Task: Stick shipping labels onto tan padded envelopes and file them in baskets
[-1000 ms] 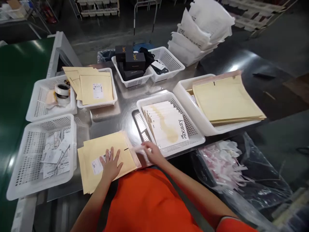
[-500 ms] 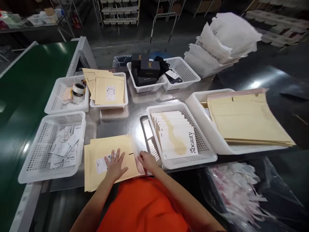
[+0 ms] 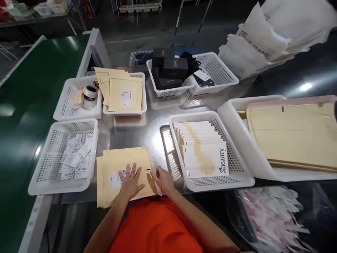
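Observation:
A yellow padded envelope (image 3: 113, 163) with a white label (image 3: 116, 178) lies on top of more envelopes at the near edge of the steel table (image 3: 147, 131). My left hand (image 3: 131, 181) rests flat on it, fingers spread, just right of the label. At the envelope's right end my right hand (image 3: 163, 179) presses down on the folded flap (image 3: 152, 172). Both arms reach out over an orange garment.
White baskets surround the envelope: paper slips (image 3: 75, 158) left, tape rolls (image 3: 90, 93) and labelled envelopes (image 3: 125, 94) behind, black boxes (image 3: 175, 66) at the back, white "beauty" booklets (image 3: 205, 151) right, large envelopes (image 3: 292, 133) far right. A green conveyor (image 3: 34, 88) runs along the left.
My right hand has moved left from the stack's right edge onto the envelope's flap, which now lies folded over. My left hand has stayed flat on the envelope. The view has shifted.

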Available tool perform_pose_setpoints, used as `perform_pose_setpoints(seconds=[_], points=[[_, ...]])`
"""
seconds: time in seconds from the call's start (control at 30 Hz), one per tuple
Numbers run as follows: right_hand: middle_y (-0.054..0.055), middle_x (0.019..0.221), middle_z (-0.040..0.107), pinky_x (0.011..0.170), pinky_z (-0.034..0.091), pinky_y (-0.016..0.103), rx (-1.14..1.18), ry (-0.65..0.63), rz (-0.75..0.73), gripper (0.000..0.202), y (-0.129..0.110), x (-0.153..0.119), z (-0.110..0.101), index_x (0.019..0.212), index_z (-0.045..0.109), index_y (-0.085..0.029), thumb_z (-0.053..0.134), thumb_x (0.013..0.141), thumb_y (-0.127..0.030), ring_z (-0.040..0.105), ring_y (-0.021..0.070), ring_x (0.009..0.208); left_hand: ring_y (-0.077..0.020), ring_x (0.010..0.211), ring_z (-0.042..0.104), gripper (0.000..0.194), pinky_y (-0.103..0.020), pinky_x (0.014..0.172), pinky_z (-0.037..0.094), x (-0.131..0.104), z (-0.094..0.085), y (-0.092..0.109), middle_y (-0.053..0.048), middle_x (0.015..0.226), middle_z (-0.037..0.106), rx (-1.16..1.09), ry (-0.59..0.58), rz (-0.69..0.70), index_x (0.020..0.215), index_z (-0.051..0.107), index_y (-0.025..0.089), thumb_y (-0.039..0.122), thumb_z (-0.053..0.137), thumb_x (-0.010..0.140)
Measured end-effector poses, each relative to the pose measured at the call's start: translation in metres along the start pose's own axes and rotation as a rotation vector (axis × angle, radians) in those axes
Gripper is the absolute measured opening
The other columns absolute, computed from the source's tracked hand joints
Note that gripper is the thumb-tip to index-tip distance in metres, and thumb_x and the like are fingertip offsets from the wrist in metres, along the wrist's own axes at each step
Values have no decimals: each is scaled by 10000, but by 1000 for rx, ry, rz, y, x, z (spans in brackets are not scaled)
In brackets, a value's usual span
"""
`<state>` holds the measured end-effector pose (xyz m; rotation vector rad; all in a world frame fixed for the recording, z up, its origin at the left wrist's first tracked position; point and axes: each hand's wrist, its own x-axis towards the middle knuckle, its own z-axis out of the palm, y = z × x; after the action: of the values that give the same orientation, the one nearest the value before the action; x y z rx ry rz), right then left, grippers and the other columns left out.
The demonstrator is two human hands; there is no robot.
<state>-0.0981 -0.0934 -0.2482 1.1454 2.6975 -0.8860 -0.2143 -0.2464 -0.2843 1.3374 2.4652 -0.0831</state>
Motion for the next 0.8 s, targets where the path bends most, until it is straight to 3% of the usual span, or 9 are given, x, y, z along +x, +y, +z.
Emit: perform_pose_setpoints(seconds=[0.2,0.37,0.5,0.6,0.73,0.8], points=[[25,734,661,573,309,246,-65,-123,-99,285,13,8,-4,823,564,-190,367,969,-336,607,162,686,-425,1442,-21,794,-804,994,-18,0,0,-1,-39,1604,55,-13,-3,12,1481,101,343,571,497,832],[52,862,679,625,368,255,-125,-192,-224,202,-7,7,5,884,601,-190,444,942,-304,629,180,777,-430,1441,-6,765,-809,987,-22,0,2,0,-53,1600,83,7,11,6,1480,143,334,546,498,837],[113,955,652,601,403,274,-201,-188,-218,184,-25,1,25,989,584,-155,469,930,-286,630,215,796,-401,1448,-7,793,-789,1014,-17,-1,9,1,-98,1593,91,60,53,-2,1496,107,189,520,445,859],[104,962,642,628,430,273,-278,-110,-189,254,-36,33,30,978,585,-174,358,980,-286,623,217,859,-387,1448,-69,786,-784,1020,-14,0,17,0,-103,1593,85,111,96,0,1496,116,144,500,424,867],[155,1032,611,688,443,314,-313,-12,-106,287,-56,115,23,1039,561,-138,287,982,-200,603,248,919,-387,1437,-142,801,-792,1016,-7,1,24,-1,-98,1597,87,148,105,3,1498,135,155,517,443,853],[170,1071,594,716,437,328,-317,5,-83,299,-60,129,22,1078,546,-125,268,980,-177,589,259,955,-389,1440,-126,822,-788,1020,4,2,23,-2,-112,1597,87,135,86,-9,1501,117,155,522,454,847]])
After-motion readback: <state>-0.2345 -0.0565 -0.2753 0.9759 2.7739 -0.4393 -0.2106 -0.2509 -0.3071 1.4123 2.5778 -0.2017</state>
